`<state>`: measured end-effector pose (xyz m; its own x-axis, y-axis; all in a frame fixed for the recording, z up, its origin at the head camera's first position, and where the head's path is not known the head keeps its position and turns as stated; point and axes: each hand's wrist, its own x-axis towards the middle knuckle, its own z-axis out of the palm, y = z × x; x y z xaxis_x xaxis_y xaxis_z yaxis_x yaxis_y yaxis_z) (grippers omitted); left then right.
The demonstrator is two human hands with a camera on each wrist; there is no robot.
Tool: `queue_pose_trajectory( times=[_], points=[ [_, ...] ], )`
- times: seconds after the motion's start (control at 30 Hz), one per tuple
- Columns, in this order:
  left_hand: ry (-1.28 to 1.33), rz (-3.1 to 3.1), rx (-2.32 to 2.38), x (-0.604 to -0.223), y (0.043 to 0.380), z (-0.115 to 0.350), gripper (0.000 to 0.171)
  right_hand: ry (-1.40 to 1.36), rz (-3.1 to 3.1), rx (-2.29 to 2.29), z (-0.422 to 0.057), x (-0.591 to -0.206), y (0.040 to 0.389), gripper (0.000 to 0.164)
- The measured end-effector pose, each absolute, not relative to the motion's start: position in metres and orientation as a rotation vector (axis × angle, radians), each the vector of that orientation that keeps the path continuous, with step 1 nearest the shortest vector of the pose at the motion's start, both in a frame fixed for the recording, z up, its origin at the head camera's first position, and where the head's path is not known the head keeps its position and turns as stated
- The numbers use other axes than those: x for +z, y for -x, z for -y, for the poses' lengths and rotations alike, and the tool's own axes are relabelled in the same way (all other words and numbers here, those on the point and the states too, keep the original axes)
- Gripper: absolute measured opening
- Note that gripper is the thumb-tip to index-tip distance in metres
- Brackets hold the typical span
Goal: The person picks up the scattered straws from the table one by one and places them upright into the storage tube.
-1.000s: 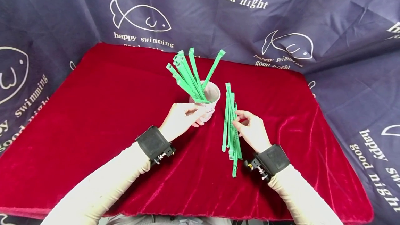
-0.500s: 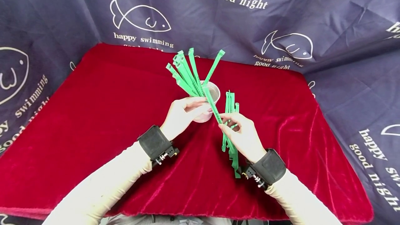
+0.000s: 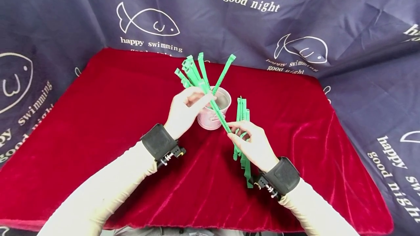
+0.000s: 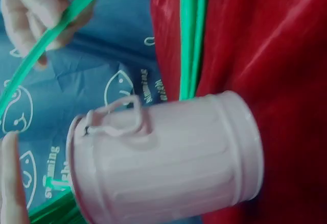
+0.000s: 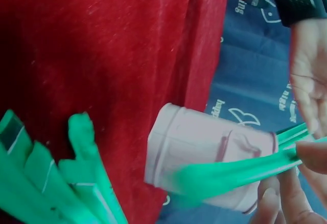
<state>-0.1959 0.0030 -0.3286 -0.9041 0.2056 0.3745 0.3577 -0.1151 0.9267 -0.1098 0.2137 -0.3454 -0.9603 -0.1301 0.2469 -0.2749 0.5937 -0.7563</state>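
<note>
Aligning the held green strip (image 3: 219, 114) calls, in judgement, for a light pinch and steady wrists, so it does not bend or snag the pink pail (image 3: 205, 120). The right hand (image 3: 252, 139) clamps the strip's near end; the left hand (image 3: 183, 111) has its thumb across the far part, its grip unconfirmed. Count: one held strip, slanting before one pail; at least five leaning strips (image 3: 193, 73) inside; at least four loose strips (image 3: 243, 107) right on the tabletop (image 3: 137, 101).
</note>
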Motion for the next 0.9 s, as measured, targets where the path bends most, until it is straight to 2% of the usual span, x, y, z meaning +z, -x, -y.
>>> queue_pose_trajectory(
  times=[0.13, 0.37, 0.7, 0.9],
  points=[
    [0.588, 1.71, -2.305, -0.317, 0.208, -0.002, 0.011, -0.311, 2.683, 1.253, -0.221, -0.35, 0.113, 0.026],
    [0.498, 1.418, -2.31, -0.3, 0.226, 0.006, 0.014, -0.274, 2.694, 1.2, -0.231, -0.356, 0.12, 0.029],
    [0.433, 1.35, -2.283, -0.301, 0.232, 0.012, 0.015, -0.171, 2.713, 1.162, -0.242, -0.362, 0.125, 0.029],
    [0.434, 1.445, -2.225, -0.311, 0.227, 0.012, 0.015, -0.002, 2.783, 1.056, -0.255, -0.37, 0.13, 0.028]
  ],
)
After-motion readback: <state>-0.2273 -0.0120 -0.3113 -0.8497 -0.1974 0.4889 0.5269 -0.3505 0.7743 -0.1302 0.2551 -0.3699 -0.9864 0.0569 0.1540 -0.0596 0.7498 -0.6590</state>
